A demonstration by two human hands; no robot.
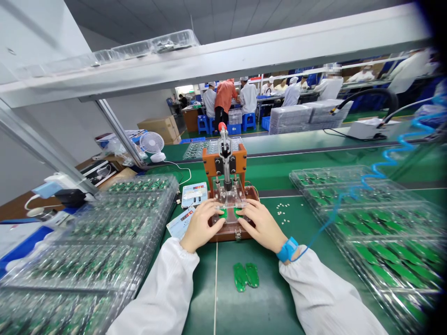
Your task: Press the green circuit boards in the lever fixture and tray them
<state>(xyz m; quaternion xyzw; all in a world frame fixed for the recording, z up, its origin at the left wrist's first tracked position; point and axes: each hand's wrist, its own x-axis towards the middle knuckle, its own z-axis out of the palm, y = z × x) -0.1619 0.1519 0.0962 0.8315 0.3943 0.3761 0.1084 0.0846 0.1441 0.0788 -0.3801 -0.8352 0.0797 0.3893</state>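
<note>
A toggle-clamp test fixture (225,160) with an orange frame, a red-tipped lever and a clear plate stands on a brown box in front of me. My left hand (204,224) is at the fixture's left side, thumb and fingers closed on a small green circuit board (223,213). At the right side, my right hand (262,225) closes in the same way on another green circuit board (238,213). Fingers partly hide both boards. A blue wrist strap (287,249) circles my right wrist. Two green boards (246,276) lie side by side on the green mat nearer me.
Clear trays of boards (104,232) are stacked at left, and other trays (380,232) at right. Two display meters (194,194) sit left of the fixture. Small pale bits (283,213) lie to its right. A coiled blue cord (384,158) hangs at right. People work beyond.
</note>
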